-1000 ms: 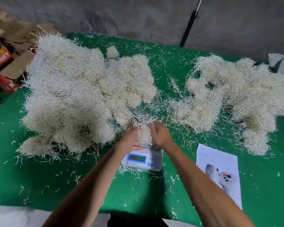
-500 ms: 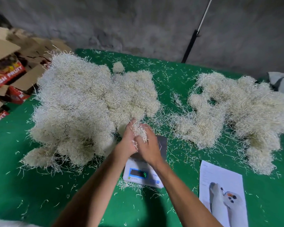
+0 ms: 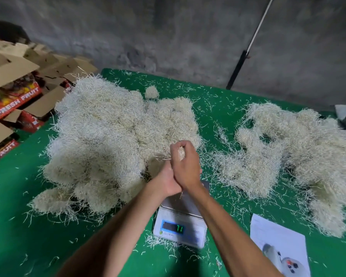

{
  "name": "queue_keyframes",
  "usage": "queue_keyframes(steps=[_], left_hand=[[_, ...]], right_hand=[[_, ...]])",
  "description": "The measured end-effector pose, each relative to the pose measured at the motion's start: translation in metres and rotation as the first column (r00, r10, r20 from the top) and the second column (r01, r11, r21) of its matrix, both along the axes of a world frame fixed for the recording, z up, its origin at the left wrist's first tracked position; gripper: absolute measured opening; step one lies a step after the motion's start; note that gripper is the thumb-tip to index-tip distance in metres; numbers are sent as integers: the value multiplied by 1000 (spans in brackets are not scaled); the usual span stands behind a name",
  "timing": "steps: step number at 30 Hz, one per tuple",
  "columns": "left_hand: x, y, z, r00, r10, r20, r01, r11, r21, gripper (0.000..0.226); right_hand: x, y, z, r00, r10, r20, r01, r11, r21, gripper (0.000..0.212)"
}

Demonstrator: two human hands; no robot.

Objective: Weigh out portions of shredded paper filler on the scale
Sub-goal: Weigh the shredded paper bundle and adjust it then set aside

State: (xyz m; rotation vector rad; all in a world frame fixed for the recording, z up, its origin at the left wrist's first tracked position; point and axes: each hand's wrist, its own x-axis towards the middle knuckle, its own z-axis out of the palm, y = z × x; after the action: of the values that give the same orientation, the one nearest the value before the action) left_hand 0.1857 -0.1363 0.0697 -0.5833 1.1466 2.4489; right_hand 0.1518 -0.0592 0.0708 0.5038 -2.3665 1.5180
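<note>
My right hand [image 3: 185, 166] and left hand [image 3: 164, 181] are pressed together above the far edge of the scale [image 3: 181, 222], both grips closed around one wad of shredded paper filler [image 3: 181, 153]; only a small tuft shows at the top of my right fist. The wad is off the scale: its steel platform is bare and its display shows green digits I cannot read with confidence.

Progress, as I judge it: a large mound [image 3: 116, 140] of rounded clumps lies on the left of the green bench [image 3: 18, 226], just beyond my hands, probably portions already weighed. A looser, flatter heap [image 3: 288, 154] lies to the right, well apart from the scale, probably the stock left to weigh. If so, much is done and a good deal remains; the portion in my hands appears bound for the left mound.

Orientation: the squeezed wad has no clear long axis, being mostly hidden. Its visible tuft points up and away from me.

A printed sheet [image 3: 278, 244] lies at the near right, and cardboard boxes [image 3: 12, 92] stand beyond the bench's left edge.
</note>
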Motion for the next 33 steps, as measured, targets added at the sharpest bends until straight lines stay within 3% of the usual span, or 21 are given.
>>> queue_keyframes(steps=[1, 2, 3, 6, 8, 10, 11, 13, 17, 20, 23, 25, 26, 28, 30, 33], left_hand=[[-6, 4, 9, 998, -47, -48, 39, 987, -159, 42], [-11, 7, 18, 1000, 12, -25, -14, 996, -84, 51], [-20, 3, 11, 995, 92, -27, -93, 993, -68, 54], [-34, -17, 21, 975, 218, -42, -220, 930, -295, 58], [-33, -24, 17, 981, 133, -141, -176, 915, -363, 49], [-43, -33, 9, 979, 30, -201, -128, 861, -492, 47], [-52, -33, 11, 986, -13, -164, -39, 949, -311, 42], [-76, -33, 29, 996, 13, -84, -13, 1000, 1, 47], [-126, -47, 43, 990, 136, 31, -139, 975, 175, 88], [-154, -58, 35, 991, 135, -1, -134, 985, 113, 97], [-171, -81, 8, 969, 229, -91, -237, 968, -87, 76], [-176, -96, -12, 959, 265, -103, -279, 944, -173, 68], [-176, -100, -19, 956, 277, -99, -292, 937, -191, 66], [-175, -104, -31, 947, 308, -90, -321, 920, -226, 63], [-179, -103, -36, 946, 312, -89, -324, 904, -279, 60], [-181, -91, -39, 948, 302, -104, -319, 885, -340, 60]], right_hand=[[-11, 7, 3, 996, -69, 53, 68, 998, 10, 11], [-19, 4, 11, 992, -112, 58, 110, 993, 41, 10], [-20, 0, 17, 991, -134, 11, 132, 987, 88, 8], [-10, -24, 16, 980, -39, -198, 47, 998, 35, 18], [-8, -32, 13, 990, 131, -45, -129, 991, 41, 26], [-25, -32, 12, 982, 163, 97, -172, 981, 90, 45], [-37, -30, 11, 982, 143, 120, -155, 983, 99, 53], [-67, -30, 17, 985, 130, 115, -135, 990, 41, 54], [-138, -32, 31, 979, 96, 178, -97, 995, -4, 9], [-219, -36, 73, 991, -52, 126, 41, 996, 83, 24], [-285, -51, 122, 979, -195, -53, 191, 979, -74, 53], [-300, -67, 120, 951, -252, -178, 248, 968, -46, 58], [-300, -73, 107, 971, -186, -152, 192, 981, 24, 54], [-289, -77, 68, 989, 76, 123, -97, 980, 174, 62], [-277, -63, 30, 886, 188, 424, -313, 917, 248, 79], [-264, -16, -8, 870, 120, 477, -226, 959, 172, 87]])
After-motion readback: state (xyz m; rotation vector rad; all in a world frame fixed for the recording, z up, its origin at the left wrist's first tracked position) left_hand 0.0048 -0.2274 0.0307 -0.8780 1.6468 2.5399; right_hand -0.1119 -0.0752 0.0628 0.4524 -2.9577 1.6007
